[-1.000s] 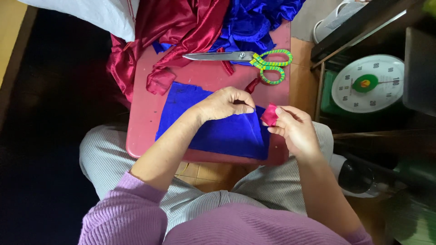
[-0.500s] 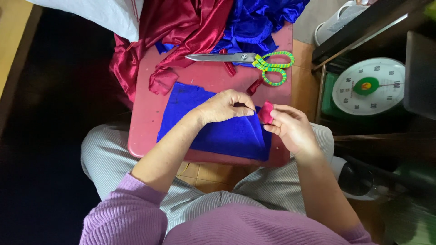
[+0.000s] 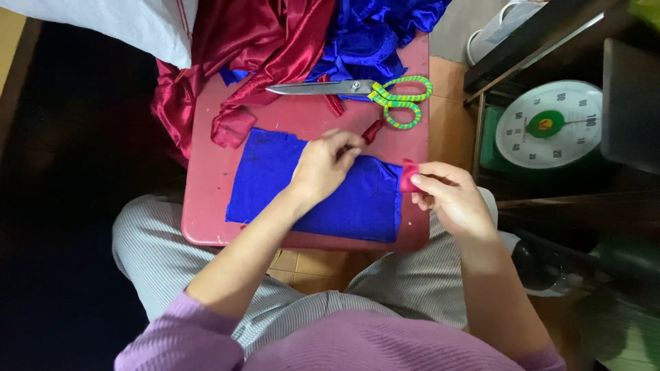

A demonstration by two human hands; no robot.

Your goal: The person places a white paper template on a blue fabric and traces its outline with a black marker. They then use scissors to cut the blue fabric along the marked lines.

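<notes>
Left hand (image 3: 323, 165) rests on the blue cloth piece (image 3: 344, 199), fingertips pinched on a red strip (image 3: 372, 130) at its top edge. Right hand (image 3: 447, 196) grips a small folded red scrap (image 3: 408, 177) at the cloth's right edge. Risk: the satin looks slippery — the piece could slide off the red stool (image 3: 206, 199). Scissors (image 3: 357, 89) lie near, blades closed. No labels legible — a round white dial scale (image 3: 550, 124) stands to the right.

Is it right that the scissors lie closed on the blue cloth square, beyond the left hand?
Not quite. The head view shows the scissors closed and beyond the left hand, but lying on the bare red table, not on the blue cloth square.
</notes>
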